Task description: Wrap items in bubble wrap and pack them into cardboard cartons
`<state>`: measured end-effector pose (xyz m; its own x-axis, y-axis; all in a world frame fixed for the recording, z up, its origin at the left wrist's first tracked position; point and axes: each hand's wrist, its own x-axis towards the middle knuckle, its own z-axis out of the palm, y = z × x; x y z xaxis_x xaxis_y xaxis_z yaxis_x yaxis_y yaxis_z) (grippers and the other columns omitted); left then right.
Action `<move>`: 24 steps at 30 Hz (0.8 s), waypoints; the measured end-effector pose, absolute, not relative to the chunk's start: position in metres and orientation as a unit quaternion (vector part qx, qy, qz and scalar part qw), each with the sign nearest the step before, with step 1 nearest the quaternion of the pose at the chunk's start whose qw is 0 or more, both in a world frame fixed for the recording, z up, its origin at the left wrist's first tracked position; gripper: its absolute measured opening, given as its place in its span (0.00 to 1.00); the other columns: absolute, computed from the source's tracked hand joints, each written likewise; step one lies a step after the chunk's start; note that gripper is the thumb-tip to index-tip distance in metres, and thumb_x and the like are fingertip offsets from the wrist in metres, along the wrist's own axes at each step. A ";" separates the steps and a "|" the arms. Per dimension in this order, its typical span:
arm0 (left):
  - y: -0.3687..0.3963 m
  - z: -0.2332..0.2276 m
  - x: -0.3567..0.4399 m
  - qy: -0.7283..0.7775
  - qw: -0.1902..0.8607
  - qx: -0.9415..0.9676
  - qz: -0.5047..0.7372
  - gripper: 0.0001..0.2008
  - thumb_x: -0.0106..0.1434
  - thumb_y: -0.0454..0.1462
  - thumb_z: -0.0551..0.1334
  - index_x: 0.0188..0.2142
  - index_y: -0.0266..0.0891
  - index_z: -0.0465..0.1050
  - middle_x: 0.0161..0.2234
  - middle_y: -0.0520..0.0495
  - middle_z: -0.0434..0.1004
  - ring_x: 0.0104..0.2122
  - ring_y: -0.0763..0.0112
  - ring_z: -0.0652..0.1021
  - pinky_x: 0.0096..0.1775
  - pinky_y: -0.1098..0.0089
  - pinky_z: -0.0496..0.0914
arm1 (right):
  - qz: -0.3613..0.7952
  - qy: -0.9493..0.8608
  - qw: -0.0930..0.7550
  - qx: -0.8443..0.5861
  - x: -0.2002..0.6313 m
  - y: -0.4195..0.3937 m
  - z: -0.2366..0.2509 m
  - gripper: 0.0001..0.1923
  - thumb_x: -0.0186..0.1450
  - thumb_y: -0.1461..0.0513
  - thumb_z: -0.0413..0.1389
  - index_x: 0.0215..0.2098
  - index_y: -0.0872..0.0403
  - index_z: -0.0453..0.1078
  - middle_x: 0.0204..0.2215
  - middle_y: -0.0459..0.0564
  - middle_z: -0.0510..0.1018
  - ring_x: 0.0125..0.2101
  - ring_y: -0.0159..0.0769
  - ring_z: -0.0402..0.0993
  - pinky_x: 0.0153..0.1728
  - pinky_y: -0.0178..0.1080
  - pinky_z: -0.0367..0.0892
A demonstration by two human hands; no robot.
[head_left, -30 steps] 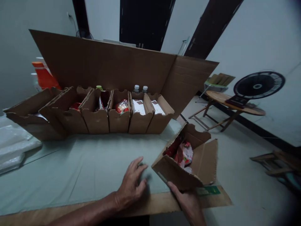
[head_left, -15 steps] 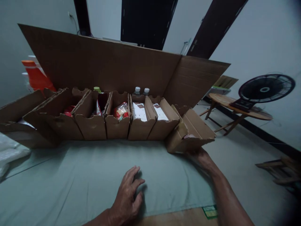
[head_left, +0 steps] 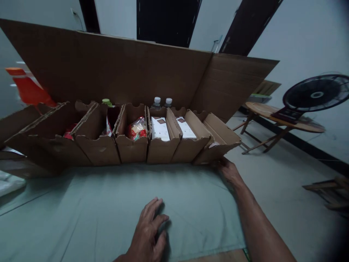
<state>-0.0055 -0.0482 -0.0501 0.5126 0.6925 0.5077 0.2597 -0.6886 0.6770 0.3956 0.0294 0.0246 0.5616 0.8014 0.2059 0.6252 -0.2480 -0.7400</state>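
Note:
My right hand is at the lower front of the rightmost cardboard bin, gripping its bottom edge; the fingertips are partly hidden by the bin. This bin stands in line with a row of similar bins, against its left neighbour. A bit of something pale shows inside it. My left hand is just over the green cloth, fingers apart and holding nothing. White boxes fill the two bins left of the rightmost one. Further left, a bin holds a clear-and-red snack packet.
A tall cardboard panel stands behind the bins, with two white-capped bottles before it. At left are an orange bottle and plastic wrap. A fan sits on a wooden table at right.
My right hand has moved the rightmost bin left and back, from jutting out at an angle to lined up with the row. The left hand stays nearly in place. The view has shifted slightly.

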 end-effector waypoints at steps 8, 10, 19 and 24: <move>-0.050 -0.056 -0.005 0.289 0.290 0.817 0.406 0.23 0.56 0.28 0.57 0.51 0.41 0.72 0.63 0.35 0.65 0.63 0.46 0.66 0.56 0.42 0.70 | 0.004 -0.424 0.487 -0.763 0.319 0.001 0.060 0.24 0.61 0.49 0.52 0.45 0.56 0.75 0.30 0.53 0.81 0.27 0.41 0.77 0.35 0.42 0.73; -0.050 -0.054 -0.004 0.298 0.292 0.811 0.410 0.22 0.56 0.28 0.57 0.50 0.41 0.72 0.63 0.35 0.66 0.63 0.47 0.67 0.55 0.42 0.70 | 0.020 -0.503 0.477 -0.720 0.287 0.014 0.080 0.27 0.64 0.52 0.52 0.57 0.55 0.70 0.30 0.49 0.81 0.25 0.36 0.75 0.33 0.38 0.72; -0.033 -0.044 -0.004 0.359 0.291 0.748 0.477 0.18 0.56 0.26 0.56 0.43 0.41 0.75 0.59 0.36 0.70 0.59 0.50 0.71 0.55 0.44 0.71 | -0.039 -0.612 0.279 -0.739 0.244 0.058 0.120 0.15 0.60 0.63 0.49 0.37 0.51 0.77 0.31 0.52 0.83 0.34 0.44 0.79 0.35 0.39 0.67; -0.030 -0.038 -0.003 0.367 0.297 0.730 0.495 0.19 0.55 0.25 0.56 0.44 0.39 0.75 0.58 0.34 0.71 0.57 0.50 0.73 0.53 0.44 0.71 | -0.009 -0.602 0.295 -0.742 0.241 -0.030 0.117 0.14 0.61 0.56 0.49 0.35 0.50 0.76 0.28 0.48 0.83 0.26 0.41 0.78 0.28 0.37 0.69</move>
